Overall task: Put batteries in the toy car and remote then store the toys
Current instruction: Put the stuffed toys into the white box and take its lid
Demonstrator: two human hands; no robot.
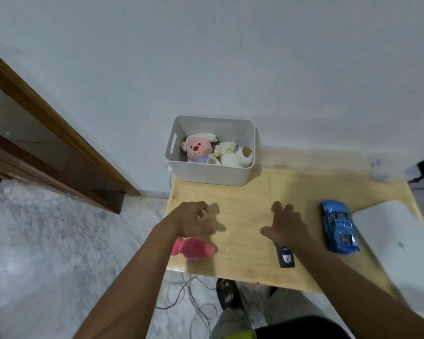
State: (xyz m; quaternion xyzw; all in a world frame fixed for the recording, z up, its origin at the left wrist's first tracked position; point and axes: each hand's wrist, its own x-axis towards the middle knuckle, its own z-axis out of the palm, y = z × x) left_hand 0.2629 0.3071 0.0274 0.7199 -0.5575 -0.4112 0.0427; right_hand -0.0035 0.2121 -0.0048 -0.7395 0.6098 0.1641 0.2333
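Observation:
The blue toy car [339,227] lies on the wooden table [250,192], right of the middle. A black remote [285,258] rests near the front edge, its far end hidden under my right wrist. My right hand [287,226] hovers palm down with fingers spread, holding nothing, left of the car. My left hand [196,220] is blurred by motion, fingers apart, over the table's left side. A pink plush toy [194,249] sits just below that wrist at the front left corner, also blurred.
A white storage bin [206,173] stands at the table's back left against the wall, with two plush toys inside. A white flat lid [397,238] lies at the right edge. Cables trail on the marble floor below. A wooden door frame stands left.

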